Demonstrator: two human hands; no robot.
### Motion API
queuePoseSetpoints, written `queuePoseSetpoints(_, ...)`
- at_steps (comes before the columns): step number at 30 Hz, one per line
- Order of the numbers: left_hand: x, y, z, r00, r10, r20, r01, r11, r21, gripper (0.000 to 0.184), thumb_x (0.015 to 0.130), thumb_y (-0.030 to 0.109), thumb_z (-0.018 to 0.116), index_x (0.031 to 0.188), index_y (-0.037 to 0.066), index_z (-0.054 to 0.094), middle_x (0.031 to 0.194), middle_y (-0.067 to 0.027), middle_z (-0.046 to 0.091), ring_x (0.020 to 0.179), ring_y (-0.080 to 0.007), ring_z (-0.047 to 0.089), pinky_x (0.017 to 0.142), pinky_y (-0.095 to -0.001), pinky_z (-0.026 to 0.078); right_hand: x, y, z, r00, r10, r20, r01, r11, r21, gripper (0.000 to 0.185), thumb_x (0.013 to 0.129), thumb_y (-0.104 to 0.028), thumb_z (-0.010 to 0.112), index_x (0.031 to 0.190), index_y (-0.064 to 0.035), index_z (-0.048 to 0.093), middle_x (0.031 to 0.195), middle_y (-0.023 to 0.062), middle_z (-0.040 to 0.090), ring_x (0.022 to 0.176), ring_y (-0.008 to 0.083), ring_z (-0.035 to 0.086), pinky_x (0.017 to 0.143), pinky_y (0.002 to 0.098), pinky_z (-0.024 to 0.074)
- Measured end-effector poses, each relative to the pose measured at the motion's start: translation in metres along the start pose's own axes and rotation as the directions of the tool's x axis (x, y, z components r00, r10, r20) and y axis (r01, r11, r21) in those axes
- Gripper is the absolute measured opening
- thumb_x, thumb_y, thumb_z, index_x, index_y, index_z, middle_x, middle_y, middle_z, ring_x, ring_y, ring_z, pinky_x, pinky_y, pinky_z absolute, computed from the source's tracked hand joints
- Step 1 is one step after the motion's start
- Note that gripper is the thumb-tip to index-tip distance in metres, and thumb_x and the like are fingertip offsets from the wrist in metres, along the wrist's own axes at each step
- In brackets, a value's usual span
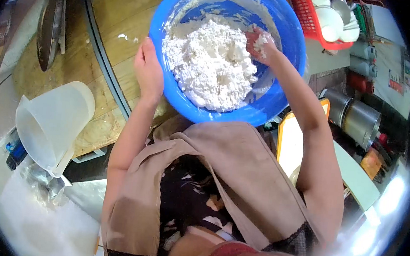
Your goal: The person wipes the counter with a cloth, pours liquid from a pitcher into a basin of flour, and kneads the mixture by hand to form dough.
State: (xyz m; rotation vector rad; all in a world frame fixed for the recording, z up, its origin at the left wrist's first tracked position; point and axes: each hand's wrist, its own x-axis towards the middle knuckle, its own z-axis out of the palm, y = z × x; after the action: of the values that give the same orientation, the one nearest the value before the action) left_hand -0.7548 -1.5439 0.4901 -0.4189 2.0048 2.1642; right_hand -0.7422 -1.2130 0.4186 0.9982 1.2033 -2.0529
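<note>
A big blue basin (181, 100) holds a heap of lumpy white dough or wet flour (214, 67), with white smears along its inner wall. My left hand (149, 72) grips the basin's left rim, its thumb up at the edge and its other fingers hidden on the outer side. Inside the basin, at the right of the heap, is my right hand (262, 45). White bits stick to it, and its fingers touch the heap's edge, partly hidden by the mix, so their grip is unclear.
Under and left of the basin lies a wooden table (113, 7). A translucent plastic jug (53, 122) stands at its lower left corner. A red basket (304, 13) of white dishes is at the upper right, with metal pots (361, 122) below it.
</note>
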Motion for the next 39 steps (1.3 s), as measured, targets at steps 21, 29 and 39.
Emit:
queuePoseSetpoints(21, 0.018, 0.001, 0.003, 0.998, -0.016, 0.065, 0.023, 0.994, -0.106, 0.039, 0.089, 0.032, 0.045, 0.082, -0.004, 0.058, 0.069, 0.0004, 0.051, 0.065, -0.008, 0.042, 0.06, -0.0231, 0.037, -0.152, 0.021, 0.134, 0.92, -0.087, 0.382, 0.293, -0.493, -0.819, 0.081, 0.063, -0.039, 0.07, 0.128, -0.0079, 0.031, 0.135, 0.0198, 0.024, 0.126, 0.0357, 0.02, 0.102, 0.047, 0.0223)
queuePoseSetpoints(29, 0.016, 0.008, 0.01, 0.999, 0.038, 0.034, -0.037, 0.999, -0.022, 0.039, 0.089, 0.031, 0.043, 0.084, -0.005, 0.056, 0.065, 0.001, 0.046, 0.063, -0.0081, 0.04, 0.058, -0.0232, 0.035, -0.08, 0.06, 0.149, 0.891, -0.362, 0.272, -0.091, -0.731, -0.676, 0.045, 0.062, -0.021, 0.06, 0.101, -0.0012, 0.055, 0.113, 0.0113, 0.044, 0.103, 0.0246, 0.043, 0.079, 0.0324, 0.0399)
queuePoseSetpoints(39, 0.016, 0.002, 0.004, 0.984, 0.162, 0.068, -0.165, 0.986, 0.038, 0.039, 0.09, 0.03, 0.039, 0.078, -0.004, 0.054, 0.062, -0.0014, 0.046, 0.06, -0.0107, 0.039, 0.057, -0.0278, 0.035, -0.066, 0.04, 0.146, 0.98, -0.147, 0.133, 0.019, -0.595, -0.803, 0.026, 0.061, -0.013, 0.066, 0.084, -0.0019, 0.064, 0.114, 0.0134, 0.051, 0.103, 0.0282, 0.05, 0.084, 0.0326, 0.0436)
